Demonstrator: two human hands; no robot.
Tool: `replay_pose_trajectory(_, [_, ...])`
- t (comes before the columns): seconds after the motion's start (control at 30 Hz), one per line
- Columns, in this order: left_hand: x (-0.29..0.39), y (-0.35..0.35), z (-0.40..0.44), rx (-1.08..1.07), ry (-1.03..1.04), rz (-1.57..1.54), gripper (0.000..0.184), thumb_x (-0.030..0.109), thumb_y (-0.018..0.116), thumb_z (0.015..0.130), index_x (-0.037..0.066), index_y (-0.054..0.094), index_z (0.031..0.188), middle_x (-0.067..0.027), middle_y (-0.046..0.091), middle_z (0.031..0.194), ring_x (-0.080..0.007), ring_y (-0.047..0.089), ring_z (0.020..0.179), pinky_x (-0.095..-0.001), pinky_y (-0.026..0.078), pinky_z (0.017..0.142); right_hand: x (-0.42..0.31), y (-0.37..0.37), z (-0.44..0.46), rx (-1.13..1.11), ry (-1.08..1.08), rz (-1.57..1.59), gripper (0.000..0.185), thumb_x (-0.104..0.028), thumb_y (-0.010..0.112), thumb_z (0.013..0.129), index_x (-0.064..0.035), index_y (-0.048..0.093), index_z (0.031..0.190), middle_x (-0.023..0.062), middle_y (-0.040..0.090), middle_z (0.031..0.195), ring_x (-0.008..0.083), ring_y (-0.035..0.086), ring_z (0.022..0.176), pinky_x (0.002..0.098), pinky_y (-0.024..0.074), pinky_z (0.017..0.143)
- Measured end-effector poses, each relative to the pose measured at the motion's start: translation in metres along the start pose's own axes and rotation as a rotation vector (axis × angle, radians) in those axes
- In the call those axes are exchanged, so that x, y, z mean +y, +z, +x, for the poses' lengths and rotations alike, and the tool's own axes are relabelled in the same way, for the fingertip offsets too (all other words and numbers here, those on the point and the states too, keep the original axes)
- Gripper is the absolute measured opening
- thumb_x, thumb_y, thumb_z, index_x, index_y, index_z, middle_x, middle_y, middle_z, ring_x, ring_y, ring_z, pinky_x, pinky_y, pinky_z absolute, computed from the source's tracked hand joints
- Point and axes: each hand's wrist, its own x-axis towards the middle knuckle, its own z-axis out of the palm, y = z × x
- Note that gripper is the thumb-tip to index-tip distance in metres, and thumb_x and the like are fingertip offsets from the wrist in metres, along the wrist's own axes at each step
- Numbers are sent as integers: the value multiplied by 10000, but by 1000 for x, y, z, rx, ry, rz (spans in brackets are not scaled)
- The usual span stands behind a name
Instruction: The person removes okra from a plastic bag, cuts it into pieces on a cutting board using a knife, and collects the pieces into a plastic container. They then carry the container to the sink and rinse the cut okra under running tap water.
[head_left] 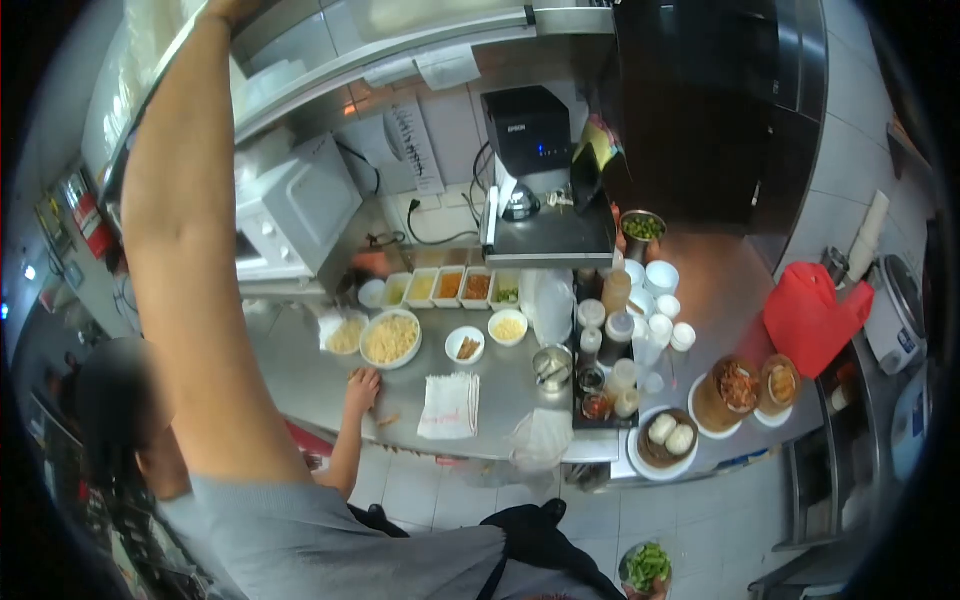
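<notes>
My left arm stretches up along the left side, and my left hand (234,8) is at the shelf, cut off by the top edge, its fingers hidden. At the bottom edge my right hand (657,590), partly visible, holds a bowl of chopped green vegetables (648,565) low, in front of the counter. On the steel counter (400,405) are a white bowl of pale shredded food (391,340), a small bowl of brown pieces (468,347), a bowl of chopped pale food (508,328) and a folded white cloth (449,407).
A co-worker in a dark cap (105,395) stands left, one hand (363,387) on the counter. Behind are a microwave (300,215), ingredient tubs (449,287) and a black printer (525,130). Right are bottles (617,330), steamer baskets (735,385) and a red bag (812,315).
</notes>
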Motion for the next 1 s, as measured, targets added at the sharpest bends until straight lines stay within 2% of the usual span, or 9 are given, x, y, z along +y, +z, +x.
replay_pose_trajectory(0.07, [13, 67, -8, 63, -45, -288, 290, 256, 590, 895, 5, 707, 981, -234, 690, 928, -347, 689, 891, -413, 540, 791, -2, 13, 13, 31, 13, -8, 565, -260, 520, 937, -152, 372, 1472, 174, 487, 1397, 400, 556, 1181, 605, 509, 887])
replay_pose_trajectory(0.13, [49, 87, -28, 88, -279, -524, 253, 218, 547, 905, 45, 716, 979, -234, 687, 985, -411, 647, 976, -469, 534, 831, -5, 27, 26, 54, 28, -35, 561, -264, 522, 938, -150, 378, 1468, 172, 491, 1392, 395, 558, 1178, 598, 509, 889])
replay_pose_trajectory(0.2, [60, 116, -34, 0, -273, -465, 267, 223, 551, 912, 20, 714, 971, -238, 689, 992, -398, 655, 998, -461, 534, 845, -10, 39, 38, 66, 46, -59, 557, -269, 524, 939, -148, 384, 1463, 170, 495, 1388, 390, 560, 1175, 591, 510, 891])
replay_pose_trajectory(0.27, [57, 150, -32, -341, -8, -72, 329, 226, 547, 894, 30, 692, 1115, -239, 649, 1179, -394, 591, 1165, -458, 481, 982, -12, 50, 49, 74, 59, -79, 552, -274, 526, 939, -145, 390, 1459, 168, 500, 1383, 385, 561, 1173, 584, 510, 893])
replay_pose_trajectory(0.4, [71, 122, -55, -404, -182, -287, 305, 216, 586, 890, 21, 701, 1094, -255, 646, 1170, -384, 600, 1155, -456, 486, 977, -17, 65, 67, 80, 82, -113, 545, -283, 530, 941, -141, 402, 1451, 164, 508, 1374, 375, 564, 1167, 570, 512, 897])
replay_pose_trajectory(0.47, [58, 151, -46, -324, -141, -219, 296, 174, 637, 862, -8, 691, 1089, -276, 651, 1127, -394, 619, 1108, -458, 500, 956, -18, 70, 73, 78, 91, -125, 541, -287, 532, 942, -138, 408, 1446, 162, 512, 1370, 371, 566, 1164, 563, 512, 899])
replay_pose_trajectory(0.6, [66, 104, -65, -281, -139, -333, 259, 122, 653, 844, -28, 692, 1051, -281, 662, 1074, -421, 632, 1052, -468, 510, 931, -20, 77, 82, 65, 104, -149, 534, -297, 536, 943, -133, 420, 1438, 158, 520, 1360, 361, 569, 1158, 548, 513, 903])
replay_pose_trajectory(0.77, [72, 94, -70, 7, -118, -217, 154, 64, 571, 865, -33, 684, 903, -266, 681, 968, -427, 651, 979, -482, 543, 842, -18, 80, 86, 49, 102, -153, 526, -308, 541, 945, -128, 435, 1427, 154, 531, 1349, 349, 573, 1151, 531, 515, 908])
replay_pose_trajectory(1.0, [84, 99, -66, -37, 28, -156, 197, 0, 489, 865, -27, 666, 946, -259, 672, 1004, -411, 659, 971, -473, 553, 827, -17, 78, 88, 25, 98, -160, 516, -324, 547, 947, -119, 456, 1412, 147, 545, 1333, 332, 579, 1141, 506, 517, 915])
